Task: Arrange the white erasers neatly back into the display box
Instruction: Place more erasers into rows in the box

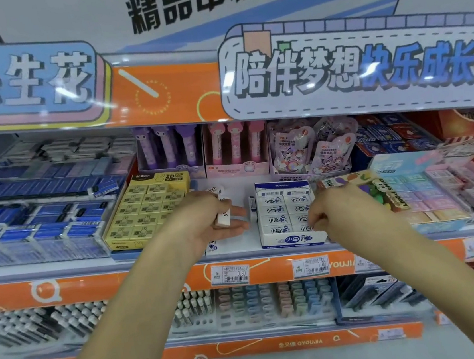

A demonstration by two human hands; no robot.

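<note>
A white and blue display box (292, 239) stands on the middle shelf, packed with rows of white erasers (275, 211). My left hand (205, 222) hovers just left of the box, palm up, and holds a few white erasers (223, 217). More loose white erasers lie on the bare shelf: one (215, 190) behind that hand, one (252, 204) upright against the box's left wall, one (212, 246) below the hand. My right hand (334, 212) rests at the box's right front corner, fingertips pinched on an eraser in the front row.
A yellow box of 2B erasers (144, 211) stands left of the gap. A colourful pony eraser pack (377, 189) and pastel eraser boxes (427, 185) crowd the right. Pink and purple pen displays (202, 150) stand behind. The shelf edge (152, 279) carries price tags.
</note>
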